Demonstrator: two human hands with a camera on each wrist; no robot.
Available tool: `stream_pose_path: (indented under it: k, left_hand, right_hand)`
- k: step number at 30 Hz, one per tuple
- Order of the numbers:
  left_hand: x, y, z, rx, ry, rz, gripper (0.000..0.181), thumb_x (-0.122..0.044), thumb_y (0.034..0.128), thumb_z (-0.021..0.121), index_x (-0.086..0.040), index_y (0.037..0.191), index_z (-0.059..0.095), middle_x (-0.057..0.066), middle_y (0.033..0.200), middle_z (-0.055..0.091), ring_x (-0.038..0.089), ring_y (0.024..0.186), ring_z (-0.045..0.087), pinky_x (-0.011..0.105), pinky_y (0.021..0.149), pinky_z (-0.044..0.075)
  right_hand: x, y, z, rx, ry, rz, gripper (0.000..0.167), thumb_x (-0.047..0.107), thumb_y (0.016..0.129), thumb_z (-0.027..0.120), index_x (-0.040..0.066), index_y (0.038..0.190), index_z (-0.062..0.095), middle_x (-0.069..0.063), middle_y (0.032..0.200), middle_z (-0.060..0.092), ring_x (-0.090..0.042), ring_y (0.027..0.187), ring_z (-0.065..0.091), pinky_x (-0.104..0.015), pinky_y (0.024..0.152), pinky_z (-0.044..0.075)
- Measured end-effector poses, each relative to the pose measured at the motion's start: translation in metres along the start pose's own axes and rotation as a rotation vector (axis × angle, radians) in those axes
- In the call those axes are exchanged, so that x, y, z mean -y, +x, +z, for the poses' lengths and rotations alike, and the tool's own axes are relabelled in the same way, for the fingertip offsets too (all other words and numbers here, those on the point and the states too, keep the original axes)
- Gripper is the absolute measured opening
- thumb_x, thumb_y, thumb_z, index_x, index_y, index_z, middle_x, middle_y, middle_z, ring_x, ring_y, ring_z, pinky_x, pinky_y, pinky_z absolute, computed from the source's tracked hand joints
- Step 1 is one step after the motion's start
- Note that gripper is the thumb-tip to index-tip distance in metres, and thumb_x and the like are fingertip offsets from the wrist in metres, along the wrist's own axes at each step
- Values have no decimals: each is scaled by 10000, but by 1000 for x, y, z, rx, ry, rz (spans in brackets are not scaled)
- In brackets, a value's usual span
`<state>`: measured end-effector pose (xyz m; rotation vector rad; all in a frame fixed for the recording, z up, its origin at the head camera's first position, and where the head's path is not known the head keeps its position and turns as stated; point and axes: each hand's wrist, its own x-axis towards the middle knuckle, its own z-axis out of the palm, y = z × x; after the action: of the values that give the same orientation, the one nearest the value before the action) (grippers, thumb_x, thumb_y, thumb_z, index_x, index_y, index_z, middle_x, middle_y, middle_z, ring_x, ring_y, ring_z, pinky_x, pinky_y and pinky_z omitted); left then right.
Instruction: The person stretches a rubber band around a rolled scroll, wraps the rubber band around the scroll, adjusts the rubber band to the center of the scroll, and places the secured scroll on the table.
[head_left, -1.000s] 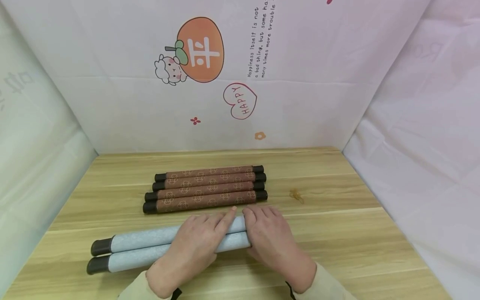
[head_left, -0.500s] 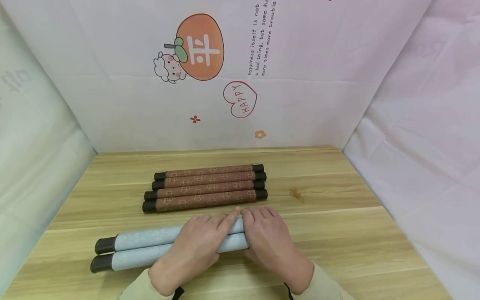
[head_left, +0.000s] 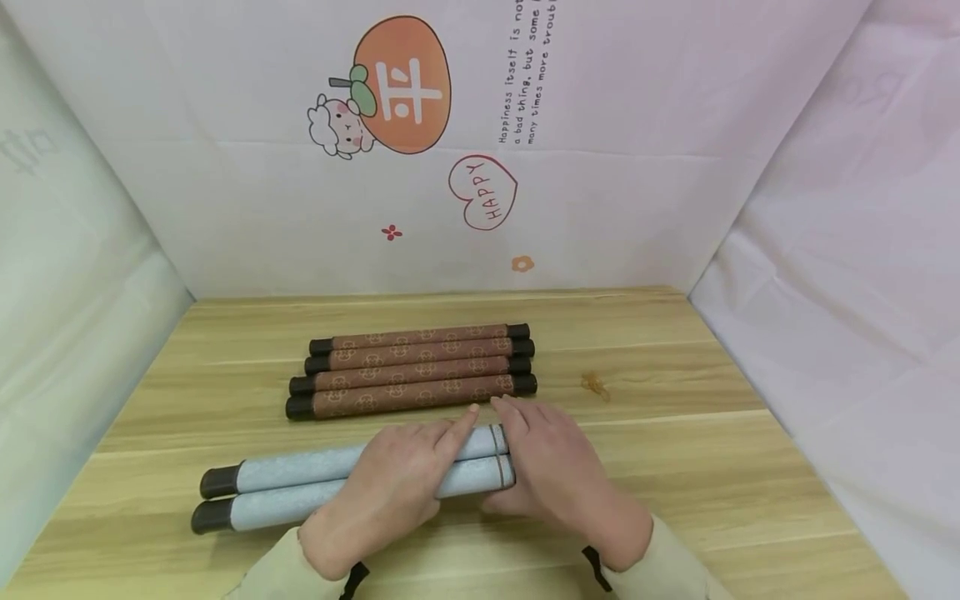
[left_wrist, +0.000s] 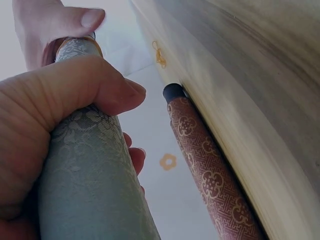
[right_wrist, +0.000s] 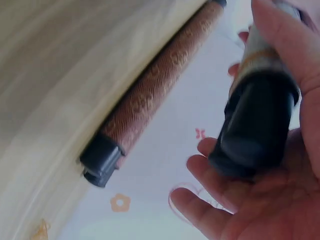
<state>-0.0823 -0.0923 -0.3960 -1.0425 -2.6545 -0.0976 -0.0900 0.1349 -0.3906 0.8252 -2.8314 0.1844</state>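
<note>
Two pale blue hanging scrolls (head_left: 300, 468), rolled up and lying side by side, have black end knobs (head_left: 217, 482). My left hand (head_left: 397, 479) grips the pair right of the middle; the left wrist view shows its thumb bent over the pale patterned scroll (left_wrist: 90, 175). At the right end is my right hand (head_left: 551, 467), its palm beside the black knobs (right_wrist: 257, 125) and its fingers loosely spread in the right wrist view. A thin tan band (head_left: 500, 472) runs round the scrolls near that end. The head view hides the right knobs behind the hand.
Several brown patterned scrolls (head_left: 408, 396) with black knobs lie in a row behind the hands. To their right is a small tangle of yellowish rubber bands (head_left: 595, 385). White printed cloth (head_left: 600, 208) walls the wooden table (head_left: 697, 467) at back and sides.
My right hand has loosened and shifted right, uncovering the tan band near the scrolls' right end. The pale blue scrolls have moved slightly right, with my left hand still round them.
</note>
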Motion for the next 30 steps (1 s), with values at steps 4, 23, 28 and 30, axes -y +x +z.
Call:
stream_pose_path:
  k: [4,23,28,30]
  left_hand:
    - [2,1,-1,11,10,-7,1084,-207,633,937,-54,1574,422,56,1246,738,205,1003,731,370,789,610]
    - [3,1,5,108,-65,-23,1000,-190,675,896,-81,1564,451,60,1272,716,232,1076,704,406,906,589]
    - [16,-10,5,125,-66,-89,969,-195,660,915,-105,1534,505,62,1265,720,241,1106,700,441,939,577]
    - [21,-15,5,128,-57,-108,955,-191,656,906,-106,1524,518,67,1279,719,244,1131,695,446,955,571]
  right_hand:
    - [-6,0,-5,57,16,16,1215,638,565,954,44,1512,480,-177,1500,564,-359,1348,565,-546,1112,471]
    - [-4,-5,13,-10,-83,-15,595,259,592,910,79,1070,605,-43,942,668,-194,841,651,-365,742,579]
    - [-14,-10,10,37,-24,41,640,268,591,912,91,1129,615,-39,994,680,-191,854,640,-381,697,568]
    - [-19,-11,8,43,-5,47,628,256,594,897,96,1132,616,-40,987,675,-185,857,632,-381,686,564]
